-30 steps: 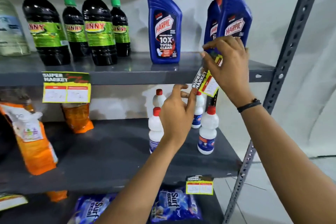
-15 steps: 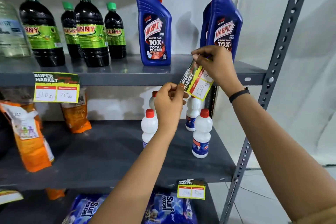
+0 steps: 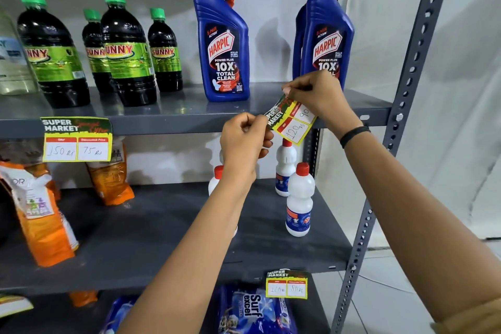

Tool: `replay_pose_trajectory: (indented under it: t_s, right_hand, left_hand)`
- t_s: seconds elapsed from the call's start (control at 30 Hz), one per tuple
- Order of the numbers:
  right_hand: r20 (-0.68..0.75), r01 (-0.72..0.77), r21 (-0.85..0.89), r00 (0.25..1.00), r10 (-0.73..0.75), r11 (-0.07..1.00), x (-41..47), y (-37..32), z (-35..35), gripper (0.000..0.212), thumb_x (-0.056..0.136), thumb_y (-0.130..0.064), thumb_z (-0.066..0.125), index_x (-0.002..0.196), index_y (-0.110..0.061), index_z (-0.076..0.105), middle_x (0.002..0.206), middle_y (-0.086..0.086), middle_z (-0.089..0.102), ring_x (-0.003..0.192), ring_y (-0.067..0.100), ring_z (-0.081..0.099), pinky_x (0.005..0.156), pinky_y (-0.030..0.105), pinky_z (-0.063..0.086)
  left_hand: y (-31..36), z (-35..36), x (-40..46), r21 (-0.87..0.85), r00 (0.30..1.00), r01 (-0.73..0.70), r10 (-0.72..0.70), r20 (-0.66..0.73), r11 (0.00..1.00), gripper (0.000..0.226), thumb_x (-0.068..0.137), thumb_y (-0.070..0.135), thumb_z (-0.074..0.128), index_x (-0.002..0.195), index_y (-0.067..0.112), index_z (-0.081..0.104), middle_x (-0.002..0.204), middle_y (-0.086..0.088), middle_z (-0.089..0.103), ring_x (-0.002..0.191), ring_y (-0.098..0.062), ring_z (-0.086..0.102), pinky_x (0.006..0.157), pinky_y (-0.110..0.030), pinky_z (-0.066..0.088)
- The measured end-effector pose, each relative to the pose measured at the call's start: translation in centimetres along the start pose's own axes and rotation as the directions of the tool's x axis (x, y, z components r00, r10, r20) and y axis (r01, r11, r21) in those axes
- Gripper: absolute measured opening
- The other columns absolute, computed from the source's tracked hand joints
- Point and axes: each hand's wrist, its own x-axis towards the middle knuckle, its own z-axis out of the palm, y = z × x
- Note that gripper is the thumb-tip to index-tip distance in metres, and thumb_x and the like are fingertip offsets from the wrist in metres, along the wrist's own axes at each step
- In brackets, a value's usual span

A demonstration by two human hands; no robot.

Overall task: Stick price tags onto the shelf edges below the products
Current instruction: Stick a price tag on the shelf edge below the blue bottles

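Note:
A yellow "Super Market" price tag (image 3: 292,122) marked 120 and 90 is held tilted against the front edge of the upper grey shelf (image 3: 168,125). My left hand (image 3: 244,141) pinches its lower-left corner. Its top edge is pinched by my right hand (image 3: 317,96), just below two blue Harpic bottles (image 3: 326,38). Another Harpic bottle (image 3: 223,43) stands to the left. One tag (image 3: 77,139) marked 150 and 75 is stuck under the dark Sunny bottles (image 3: 122,49), and a third tag (image 3: 287,284) hangs on the middle shelf edge.
White bottles with red caps (image 3: 299,199) stand on the middle shelf behind my hands. Orange pouches (image 3: 38,211) sit at its left. Blue Surf Excel packs (image 3: 252,309) lie on the lowest shelf. A perforated grey upright (image 3: 406,95) frames the right side.
Both hands brought the tag down and left from in front of the Harpic bottles to the shelf edge. The left hand, empty before, now pinches its corner.

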Motion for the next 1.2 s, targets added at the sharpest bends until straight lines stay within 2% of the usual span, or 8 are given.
replay_pose_trajectory:
  t_s: [0.17, 0.23, 0.33, 0.4, 0.5, 0.8, 0.93, 1.2]
  right_hand:
    - [0.048, -0.028, 0.029, 0.998, 0.027, 0.999, 0.1, -0.3, -0.3, 0.015, 0.087, -0.021, 0.066, 0.093, -0.008, 0.072, 0.089, 0.002, 0.068, 0.08, 0.012, 0.061, 0.06, 0.011, 0.044]
    - [0.029, -0.039, 0.055, 0.999, 0.038, 0.998, -0.2, -0.3, -0.6, 0.014, 0.086, -0.021, 0.066, 0.093, -0.01, 0.072, 0.089, 0.003, 0.069, 0.081, 0.013, 0.062, 0.065, 0.017, 0.048]
    - [-0.045, -0.003, 0.1, 0.999, 0.007, 0.995, -1.1, 0.2, -1.3, 0.014, 0.085, -0.021, 0.068, 0.089, -0.009, 0.073, 0.09, 0.01, 0.073, 0.082, 0.017, 0.065, 0.077, 0.029, 0.052]
    - [-0.081, 0.014, 0.114, 0.997, -0.005, 0.993, -2.0, 0.7, -1.8, 0.012, 0.084, -0.023, 0.069, 0.084, -0.011, 0.071, 0.085, 0.008, 0.072, 0.077, 0.015, 0.066, 0.07, 0.025, 0.053]
    - [-0.112, 0.043, 0.192, 0.994, -0.022, 0.98, -3.6, 1.4, -2.3, 0.005, 0.083, -0.022, 0.07, 0.081, -0.019, 0.066, 0.074, 0.0, 0.068, 0.068, 0.006, 0.067, 0.056, 0.016, 0.055]
    - [-0.152, 0.257, -0.011, 0.955, -0.256, 0.966, -8.0, 3.1, -1.6, 0.009, 0.077, -0.019, 0.075, 0.08, -0.013, 0.069, 0.071, -0.015, 0.061, 0.065, -0.008, 0.057, 0.063, 0.0, 0.041]
    - [-0.132, 0.296, -0.115, 0.942, -0.31, 0.948, -8.2, 3.8, -1.1, 0.01, 0.078, -0.02, 0.075, 0.08, -0.011, 0.07, 0.078, 0.002, 0.066, 0.071, 0.011, 0.055, 0.064, 0.016, 0.042]
    - [-0.144, 0.27, -0.123, 0.947, -0.287, 0.955, -7.7, 4.3, 0.0, 0.009, 0.08, -0.019, 0.072, 0.081, -0.01, 0.07, 0.08, 0.007, 0.068, 0.074, 0.012, 0.053, 0.066, 0.025, 0.044]
  left_hand:
    - [1.3, -0.1, 0.1, -0.054, 0.995, -0.103, 0.102, -0.022, 0.993, 0.028, 0.082, 0.012, 0.055, 0.055, 0.017, 0.05, 0.035, 0.011, 0.052, 0.037, -0.002, 0.05, 0.035, -0.011, 0.035]
    - [1.8, -0.3, 0.3, 0.003, 0.984, -0.175, 0.175, -0.035, 0.985, 0.026, 0.081, 0.012, 0.056, 0.057, 0.015, 0.05, 0.041, 0.009, 0.055, 0.04, -0.003, 0.052, 0.036, -0.013, 0.036]
    - [1.7, -0.6, 0.8, 0.132, 0.954, -0.29, 0.297, -0.035, 0.948, 0.016, 0.082, 0.013, 0.058, 0.067, 0.008, 0.054, 0.065, -0.01, 0.066, 0.06, -0.026, 0.065, 0.047, -0.031, 0.048]
    - [1.4, -1.1, 1.2, 0.208, 0.927, -0.363, 0.375, -0.018, 0.908, 0.013, 0.082, 0.012, 0.06, 0.071, 0.008, 0.056, 0.069, -0.008, 0.065, 0.069, -0.029, 0.066, 0.06, -0.04, 0.053]
    - [0.9, -1.7, 1.3, 0.261, 0.887, -0.451, 0.46, 0.027, 0.854, 0.007, 0.083, 0.01, 0.064, 0.078, 0.011, 0.059, 0.07, 0.002, 0.063, 0.068, -0.015, 0.062, 0.064, -0.032, 0.052]
    - [-2.4, -3.4, 0.3, 0.329, 0.803, -0.583, 0.588, 0.095, 0.743, 0.006, 0.082, 0.011, 0.068, 0.082, 0.01, 0.062, 0.073, 0.017, 0.059, 0.066, 0.0, 0.056, 0.06, -0.014, 0.044]
    - [-3.8, -3.6, 0.3, 0.377, 0.795, -0.585, 0.599, 0.092, 0.718, 0.009, 0.082, 0.013, 0.069, 0.081, 0.008, 0.062, 0.071, 0.014, 0.06, 0.064, 0.002, 0.055, 0.057, -0.012, 0.042]
    - [-4.6, -3.4, 0.7, 0.454, 0.781, -0.574, 0.622, 0.054, 0.682, 0.012, 0.083, 0.018, 0.069, 0.08, 0.009, 0.062, 0.072, 0.01, 0.062, 0.061, -0.009, 0.054, 0.054, -0.034, 0.049]
